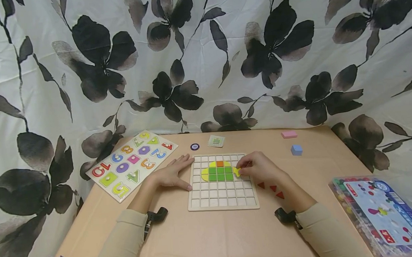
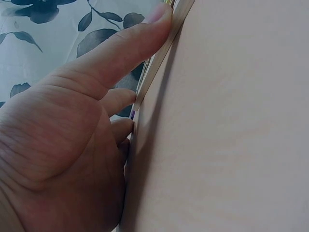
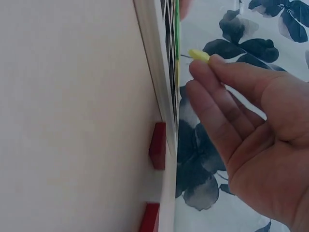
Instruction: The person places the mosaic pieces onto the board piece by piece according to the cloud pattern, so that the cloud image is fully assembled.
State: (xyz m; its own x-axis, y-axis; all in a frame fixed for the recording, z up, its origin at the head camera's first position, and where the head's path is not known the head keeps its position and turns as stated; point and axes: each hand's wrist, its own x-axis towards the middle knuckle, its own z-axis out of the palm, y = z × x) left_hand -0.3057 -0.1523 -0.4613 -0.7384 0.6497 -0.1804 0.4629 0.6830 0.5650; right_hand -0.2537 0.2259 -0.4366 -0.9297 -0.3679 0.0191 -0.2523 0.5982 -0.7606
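A white grid board (image 1: 223, 200) lies flat in the middle of the table, with green, yellow and orange tiles in some of its cells. The green tiles (image 1: 221, 174) form a block, an orange tile (image 1: 220, 164) sits above them, and a rounded yellow tile (image 1: 205, 174) borders them on the left. My right hand (image 1: 260, 168) pinches a small yellow tile (image 3: 198, 54) between thumb and fingertip, over the board's right side. My left hand (image 1: 170, 174) rests with extended fingers against the board's left edge; its thumb (image 2: 145, 41) touches that edge.
Red triangular pieces (image 1: 273, 188) lie right of the board. A number-and-shape puzzle (image 1: 125, 158) is at the left. Behind stand a round dark token (image 1: 194, 146), a small card (image 1: 216, 141), a pink block (image 1: 289, 134) and a blue cube (image 1: 296, 150). A clear case (image 1: 382, 216) occupies the right.
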